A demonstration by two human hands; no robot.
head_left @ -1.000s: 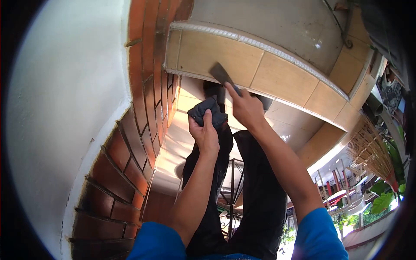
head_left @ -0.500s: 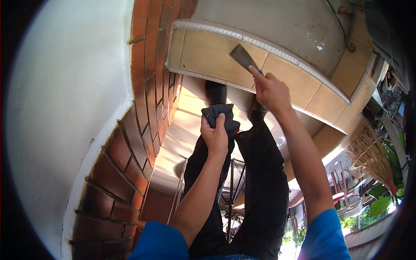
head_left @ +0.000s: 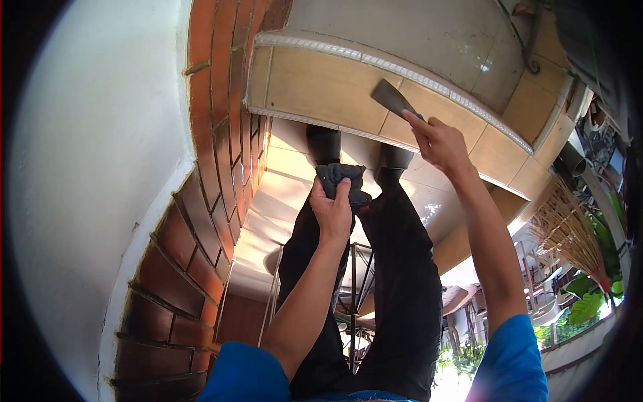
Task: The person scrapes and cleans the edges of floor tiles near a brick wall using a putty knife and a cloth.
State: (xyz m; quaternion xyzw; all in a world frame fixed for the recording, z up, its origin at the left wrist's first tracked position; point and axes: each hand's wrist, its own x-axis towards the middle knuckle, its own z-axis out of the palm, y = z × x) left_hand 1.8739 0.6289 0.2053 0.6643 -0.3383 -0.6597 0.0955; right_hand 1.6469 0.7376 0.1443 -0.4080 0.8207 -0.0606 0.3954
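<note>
My right hand (head_left: 439, 146) is closed round the handle of a putty knife (head_left: 394, 98), index finger stretched along it toward the wide grey blade. That blade lies over the tan tiled step face (head_left: 321, 84), close to a grout joint. In my left hand (head_left: 333, 208) is a bunched dark grey cloth (head_left: 345, 184), pinched with the thumb on top. The cloth is in front of my legs, over one black shoe (head_left: 324, 144). My other shoe (head_left: 394, 161) stands to its right, below the step's lower edge.
White ribbed trim (head_left: 415, 77) edges the tiled step. A brick-clad wall base (head_left: 218, 134) and white wall (head_left: 100, 167) rise at the left. At the right are a straw broom (head_left: 569, 234), green plants (head_left: 588, 309) and a pipe end (head_left: 573, 159). Thin metal framework (head_left: 353, 301) shows between my legs.
The putty knife and my right hand have shifted right and slightly down along the step. My left hand still grips the cloth, whose folds have changed. The view has moved a little.
</note>
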